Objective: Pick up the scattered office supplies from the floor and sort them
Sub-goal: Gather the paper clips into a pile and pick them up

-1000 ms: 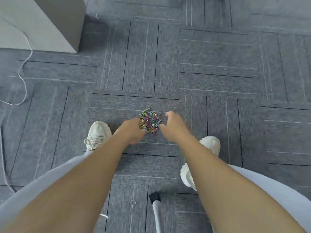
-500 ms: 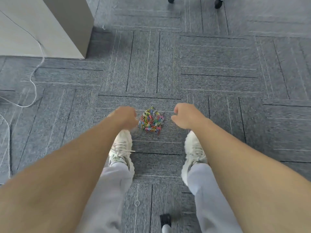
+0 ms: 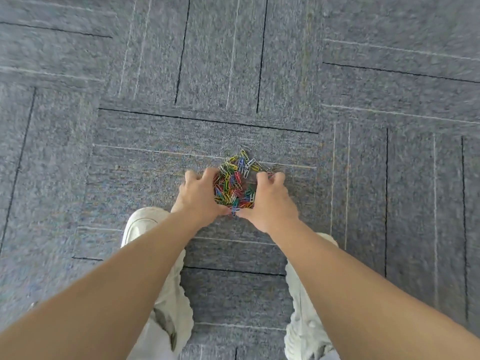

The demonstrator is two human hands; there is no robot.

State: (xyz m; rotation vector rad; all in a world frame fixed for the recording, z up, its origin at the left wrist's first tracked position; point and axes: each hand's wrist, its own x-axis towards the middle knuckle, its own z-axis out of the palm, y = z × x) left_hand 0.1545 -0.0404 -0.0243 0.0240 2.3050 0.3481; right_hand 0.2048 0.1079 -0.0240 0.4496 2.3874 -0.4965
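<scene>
Grey carpet floor (image 3: 259, 61) carries the heap of coloured paper clips (image 3: 235, 183), just ahead of the person's pale shoes (image 3: 140, 224). Half a second back the hands stood off to either side. Now the left hand (image 3: 200, 198) and right hand (image 3: 271, 201) cup the heap, fingers curled against its edges and thumbs nearly meeting. To my eye the scoop is starting, with nothing lifted yet.

Grey carpet tiles (image 3: 363, 178) cover the floor, laid in alternating directions, with thin black and white lines running across each. A small heap of coloured paper clips (image 3: 233, 183) lies directly on one tile, and nearer the camera a pale shoe (image 3: 137, 224) stands on the carpet.
</scene>
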